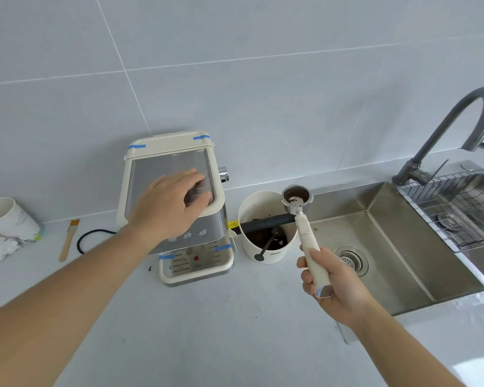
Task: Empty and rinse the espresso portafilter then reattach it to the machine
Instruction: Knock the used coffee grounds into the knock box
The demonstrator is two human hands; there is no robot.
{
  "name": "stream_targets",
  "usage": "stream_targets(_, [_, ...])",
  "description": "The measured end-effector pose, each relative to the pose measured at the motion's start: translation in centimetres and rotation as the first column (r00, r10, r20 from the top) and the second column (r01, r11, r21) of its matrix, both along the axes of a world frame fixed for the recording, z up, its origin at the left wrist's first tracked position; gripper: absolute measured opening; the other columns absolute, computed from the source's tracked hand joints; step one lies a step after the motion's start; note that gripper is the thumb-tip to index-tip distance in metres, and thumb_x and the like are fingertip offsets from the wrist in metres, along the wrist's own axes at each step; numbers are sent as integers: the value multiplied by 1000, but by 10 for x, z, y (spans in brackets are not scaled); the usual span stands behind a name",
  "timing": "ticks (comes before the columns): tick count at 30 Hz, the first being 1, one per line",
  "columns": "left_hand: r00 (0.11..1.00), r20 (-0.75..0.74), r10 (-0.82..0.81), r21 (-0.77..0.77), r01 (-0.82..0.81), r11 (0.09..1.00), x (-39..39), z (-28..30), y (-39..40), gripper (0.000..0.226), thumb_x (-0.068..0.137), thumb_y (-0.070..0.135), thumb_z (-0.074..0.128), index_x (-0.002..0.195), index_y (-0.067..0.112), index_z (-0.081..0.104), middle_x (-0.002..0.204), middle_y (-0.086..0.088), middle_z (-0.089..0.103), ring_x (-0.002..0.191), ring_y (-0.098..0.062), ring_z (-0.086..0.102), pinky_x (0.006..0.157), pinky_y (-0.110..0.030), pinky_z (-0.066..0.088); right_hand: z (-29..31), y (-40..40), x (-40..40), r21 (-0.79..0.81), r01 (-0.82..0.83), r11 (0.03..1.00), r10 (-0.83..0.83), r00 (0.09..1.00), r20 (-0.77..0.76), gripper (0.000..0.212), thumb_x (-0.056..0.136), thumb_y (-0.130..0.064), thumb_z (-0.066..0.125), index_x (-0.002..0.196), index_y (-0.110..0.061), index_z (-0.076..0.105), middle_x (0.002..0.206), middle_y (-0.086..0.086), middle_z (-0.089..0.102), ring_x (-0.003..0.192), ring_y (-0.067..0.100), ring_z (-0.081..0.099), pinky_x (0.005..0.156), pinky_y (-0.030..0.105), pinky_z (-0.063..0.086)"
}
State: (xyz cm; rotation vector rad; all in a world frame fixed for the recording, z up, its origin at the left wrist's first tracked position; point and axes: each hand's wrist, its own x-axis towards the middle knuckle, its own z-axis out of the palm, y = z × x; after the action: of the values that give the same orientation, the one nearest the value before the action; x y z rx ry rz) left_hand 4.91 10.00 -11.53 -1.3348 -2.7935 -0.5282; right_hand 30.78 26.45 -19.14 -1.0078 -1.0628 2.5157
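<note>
My right hand (333, 277) grips the cream handle of the portafilter (296, 197), holding it upright-facing above the counter. Its metal basket holds dark coffee grounds and hovers over the back right rim of a cream knock box (266, 252). The knock box has a black bar across it and dark grounds inside. My left hand (171, 202) lies flat, fingers spread, on the metal top of the cream espresso machine (179, 247), which stands on the counter left of the knock box.
A steel sink (389, 263) with a drain lies to the right, with a grey faucet (458, 129) and a wire rack (458, 208) behind it. On the counter's left are a small brush (69, 240), a black cord (90, 236), a white cup (9, 216) and crumpled paper.
</note>
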Motion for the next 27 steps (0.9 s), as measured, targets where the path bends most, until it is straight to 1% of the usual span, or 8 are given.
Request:
stream_targets(5, [999, 35, 27, -50, -25, 998, 3, 5, 5, 41, 95, 45, 44, 130, 26, 52, 142, 6, 51, 123, -25, 49, 108, -41, 32, 5, 17, 14, 51, -22, 998, 23, 1000, -17, 24, 97, -15, 48, 115, -5, 59, 77, 9, 57, 52, 17, 47, 42, 24, 39])
stream_targets(7, [995, 75, 66, -38, -63, 997, 8, 7, 10, 33, 94, 42, 46, 120, 24, 56, 125, 6, 59, 110, -24, 54, 94, -42, 44, 8, 26, 20, 71, -48, 996, 50, 998, -35, 26, 97, -16, 47, 116, -4, 61, 79, 9, 58, 52, 17, 48, 43, 26, 40])
stream_targets(10, [972, 140, 187, 34, -193, 981, 27, 16, 26, 20, 91, 38, 51, 102, 25, 61, 94, 5, 63, 90, -23, 58, 74, -38, 48, 17, 48, 33, 133, -89, 987, 96, 994, -47, 27, 97, -16, 48, 113, -1, 62, 79, 9, 62, 52, 17, 48, 42, 26, 40])
stream_targets(13, [939, 238, 249, 161, -291, 943, 70, 20, 57, 24, 91, 37, 57, 111, 28, 65, 100, 9, 65, 92, -17, 60, 85, -36, 48, 25, 82, 52, 213, -144, 966, 154, 988, -32, 28, 87, -21, 57, 104, 2, 61, 80, 10, 65, 49, 17, 47, 40, 25, 39])
stream_targets(16, [918, 355, 174, 278, -282, 918, 125, 17, 100, 20, 90, 33, 60, 107, 27, 69, 102, 22, 65, 95, 7, 59, 92, -22, 45, 31, 117, 70, 250, -146, 957, 159, 987, -36, 36, 77, -25, 62, 103, -1, 57, 86, 13, 68, 50, 20, 47, 41, 28, 37])
stream_targets(19, [844, 530, 78, 314, -280, 907, 174, 4, 151, 11, 87, 31, 65, 95, 29, 72, 92, 23, 70, 86, 20, 60, 80, -10, 45, 33, 153, 89, 250, -142, 958, 157, 987, -41, 29, 77, -25, 64, 97, -7, 54, 92, 16, 70, 52, 23, 47, 41, 27, 35])
stream_targets(23, [705, 709, 1, 326, -329, 886, 220, -17, 213, 19, 75, 49, 65, 86, 36, 75, 91, 17, 75, 93, -1, 68, 89, -28, 52, 35, 188, 111, 225, -130, 966, 148, 987, -63, 24, 77, -21, 63, 92, -6, 54, 86, 18, 68, 50, 24, 48, 39, 27, 38])
stream_targets(27, [549, 836, -2, 247, -373, 894, 265, -30, 276, 14, 85, 45, 63, 90, 36, 72, 91, 12, 76, 89, -3, 70, 93, -35, 53, 25, 224, 135, 206, -93, 974, 112, 991, -80, 13, 87, -13, 59, 96, -3, 58, 85, 19, 66, 53, 26, 50, 40, 28, 42])
